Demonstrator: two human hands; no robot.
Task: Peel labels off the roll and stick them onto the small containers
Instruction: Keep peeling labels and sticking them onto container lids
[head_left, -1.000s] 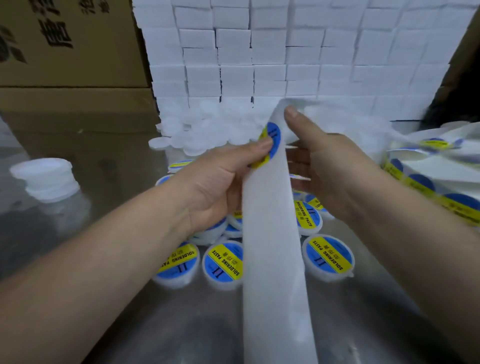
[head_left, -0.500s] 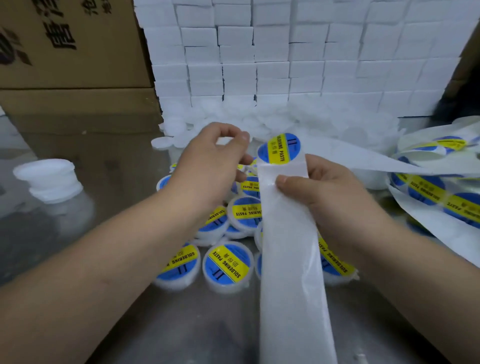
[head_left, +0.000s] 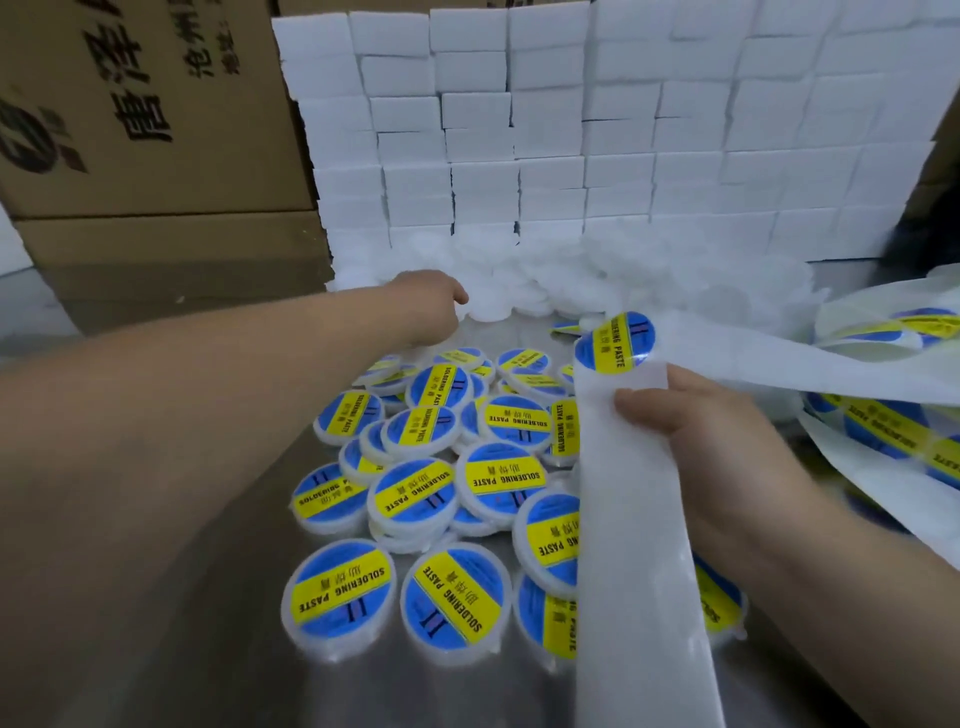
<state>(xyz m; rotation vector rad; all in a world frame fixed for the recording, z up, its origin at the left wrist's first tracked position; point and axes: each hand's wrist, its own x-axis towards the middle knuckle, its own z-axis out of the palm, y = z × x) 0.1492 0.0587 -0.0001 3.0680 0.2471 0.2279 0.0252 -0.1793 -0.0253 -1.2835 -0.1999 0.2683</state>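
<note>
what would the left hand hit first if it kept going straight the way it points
Probably the heap of small round white unlabelled containers right ahead of the left hand, at the foot of the white block wall; depth is unclear.

Bright, even light; overexposed white stacks, motion-blurred forearms, wide-angle edge bending.
</note>
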